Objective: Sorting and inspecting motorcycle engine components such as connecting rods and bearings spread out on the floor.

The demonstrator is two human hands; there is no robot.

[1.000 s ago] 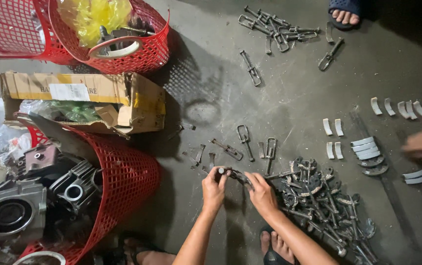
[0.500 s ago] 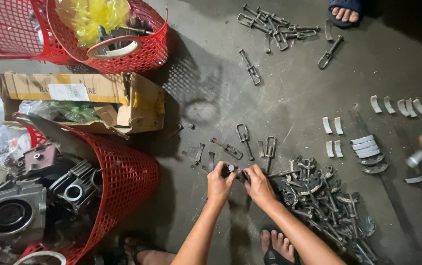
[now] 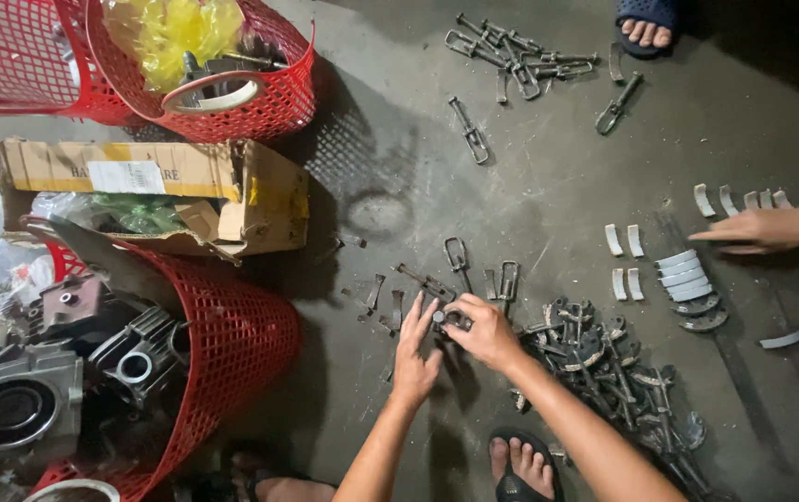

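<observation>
I see a white-labelled brown cardboard box (image 3: pixel 153 191) upper left; both hands' fingers (image 3: pixel 460 311) apparently clamp a small metal part (image 3: pixel 451 321); bare floor (image 3: pixel 390 186) above.

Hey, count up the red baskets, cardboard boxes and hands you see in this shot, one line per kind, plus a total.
Red mesh baskets: 3
Cardboard box: 1
Hands: 3 (the person's left hand and right hand, both at a small metal part, and a co-worker's hand)
Total: 7
</observation>
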